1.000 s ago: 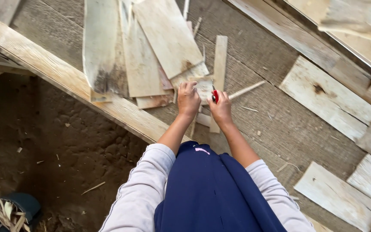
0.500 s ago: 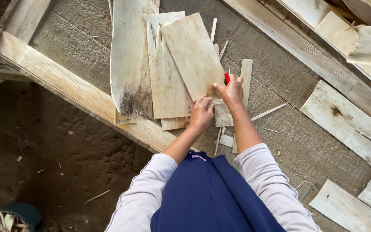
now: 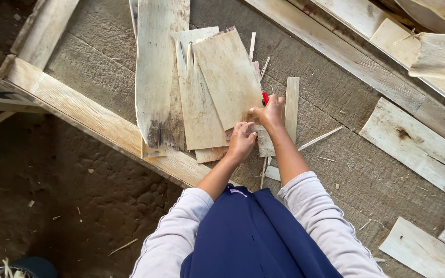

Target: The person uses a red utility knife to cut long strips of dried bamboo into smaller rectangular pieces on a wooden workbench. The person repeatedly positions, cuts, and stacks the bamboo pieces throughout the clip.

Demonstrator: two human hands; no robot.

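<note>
Seen from above, a person in pale grey sleeves and a dark blue garment reaches both hands onto a worn grey wooden platform [image 3: 99, 77]. The right hand [image 3: 271, 113] is clenched around a small red-handled tool [image 3: 265, 98], its tip against the right edge of a flat, pale tan sheet of thin wood [image 3: 227, 77]. The left hand [image 3: 242, 141] is curled with its fingers pressing on the near edge of that sheet; whether it grasps anything cannot be told. The sheet tops a fanned stack of similar sheets, just left of a narrow pale wooden slat [image 3: 291, 105]. A long pale wooden beam [image 3: 93, 121] runs diagonally at left.
</note>
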